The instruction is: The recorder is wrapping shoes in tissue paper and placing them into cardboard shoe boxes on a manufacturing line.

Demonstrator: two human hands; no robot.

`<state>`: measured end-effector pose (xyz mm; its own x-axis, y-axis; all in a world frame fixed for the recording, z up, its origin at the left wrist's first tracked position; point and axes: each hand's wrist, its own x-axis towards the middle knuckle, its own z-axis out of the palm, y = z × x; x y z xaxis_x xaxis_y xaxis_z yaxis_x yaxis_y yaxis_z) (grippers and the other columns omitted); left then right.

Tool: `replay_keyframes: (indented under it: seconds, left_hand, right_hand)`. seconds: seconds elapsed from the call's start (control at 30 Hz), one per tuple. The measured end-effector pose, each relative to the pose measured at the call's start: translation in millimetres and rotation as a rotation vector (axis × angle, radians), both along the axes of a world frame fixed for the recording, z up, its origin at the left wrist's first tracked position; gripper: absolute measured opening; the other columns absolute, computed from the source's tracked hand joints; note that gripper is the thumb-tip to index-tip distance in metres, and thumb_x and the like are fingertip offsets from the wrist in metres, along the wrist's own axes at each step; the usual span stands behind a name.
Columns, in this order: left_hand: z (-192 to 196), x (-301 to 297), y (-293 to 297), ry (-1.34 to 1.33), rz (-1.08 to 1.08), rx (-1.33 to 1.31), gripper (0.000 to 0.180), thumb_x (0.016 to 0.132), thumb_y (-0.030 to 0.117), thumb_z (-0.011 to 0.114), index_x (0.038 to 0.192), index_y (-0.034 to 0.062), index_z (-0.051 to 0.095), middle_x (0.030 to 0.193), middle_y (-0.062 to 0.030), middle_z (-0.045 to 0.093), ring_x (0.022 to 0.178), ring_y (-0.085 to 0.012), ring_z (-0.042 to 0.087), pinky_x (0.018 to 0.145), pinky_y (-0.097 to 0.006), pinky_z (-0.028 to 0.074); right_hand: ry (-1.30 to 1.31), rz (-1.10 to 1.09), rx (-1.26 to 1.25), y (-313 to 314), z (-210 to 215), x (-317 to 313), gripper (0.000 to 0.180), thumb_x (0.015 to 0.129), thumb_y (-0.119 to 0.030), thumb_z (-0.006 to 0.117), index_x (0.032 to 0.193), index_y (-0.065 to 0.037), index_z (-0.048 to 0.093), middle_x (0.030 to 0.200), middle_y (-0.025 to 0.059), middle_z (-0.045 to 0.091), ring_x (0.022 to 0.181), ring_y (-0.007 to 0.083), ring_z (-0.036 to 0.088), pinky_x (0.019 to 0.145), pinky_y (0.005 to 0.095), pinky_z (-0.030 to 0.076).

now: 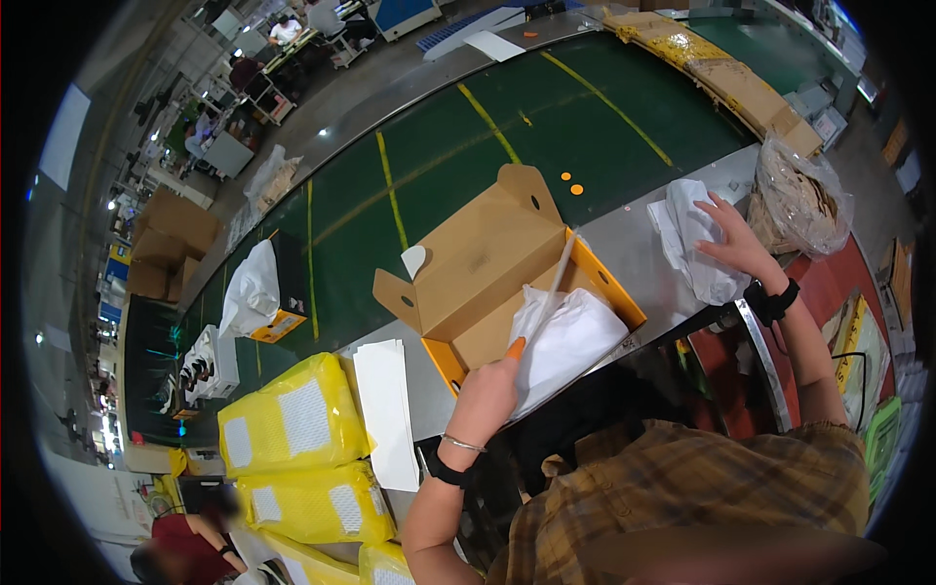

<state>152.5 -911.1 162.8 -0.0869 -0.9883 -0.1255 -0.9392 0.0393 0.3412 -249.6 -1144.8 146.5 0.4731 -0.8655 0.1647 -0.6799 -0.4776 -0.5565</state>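
An orange cardboard box (478,244) stands on the metal table edge, its brown-lined lid folded back. Inside lies a bundle wrapped in white tissue paper (575,331). My left hand (485,395) is closed at the box's near left side, on what looks like the edge of the white paper; a thin pale strip runs from it toward the box's far right corner. To the right, my right hand (738,241) has its fingers spread beside a second white-wrapped bundle (694,239) on the table. Whether its fingertips touch that bundle, I cannot tell.
Yellow plastic packages (297,414) and white paper sheets (385,409) lie left of the box. Another open box with white paper (255,288) sits on the green conveyor belt (439,166). A clear bag of brown paper (799,200) stands far right. A co-worker (185,546) is at lower left.
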Motion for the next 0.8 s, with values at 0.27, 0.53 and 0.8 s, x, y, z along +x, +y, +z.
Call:
replay_keyframes:
  seconds: [0.27, 0.53, 0.8]
  left_hand:
    - [-15.1, 1.4, -15.8, -0.072, -0.072, 0.088, 0.039, 0.085, 0.002, 0.049, 0.124, 0.0021, 0.054, 0.078, -0.0245, 0.066, 0.075, -0.0406, 0.066, 0.067, -0.049, 0.053]
    - [-12.7, 9.0, -9.4, -0.065, -0.103, 0.178, 0.044, 0.092, 0.012, 0.048, 0.134, 0.0013, 0.046, 0.086, -0.0256, 0.067, 0.08, -0.0411, 0.066, 0.071, -0.05, 0.053]
    - [61.0, -19.1, -47.0, 1.137, 0.051, -0.002, 0.099, 0.089, 0.029, 0.07, 0.155, 0.0156, -0.003, 0.154, -0.0282, 0.022, 0.135, -0.0363, 0.04, 0.109, -0.038, 0.036]
  right_hand:
    - [0.096, -0.171, 0.14, -24.0, -52.2, -17.7, 0.11, 0.071, -0.042, 0.08, 0.151, -0.001, 0.017, 0.148, 0.04, 0.023, 0.143, 0.046, 0.021, 0.115, 0.0397, 0.024]
    - [-0.515, -0.267, 0.489, -28.4, -50.6, -25.9, 0.085, 0.069, -0.014, 0.074, 0.142, 0.004, 0.035, 0.123, 0.02, 0.059, 0.109, 0.033, 0.061, 0.093, 0.0378, 0.048]
    - [-1.09, 0.14, 0.531, 50.4, 98.0, 105.2, 0.068, 0.082, -0.009, 0.067, 0.142, 0.0, 0.035, 0.126, 0.013, 0.055, 0.11, 0.0203, 0.059, 0.093, 0.0345, 0.051]
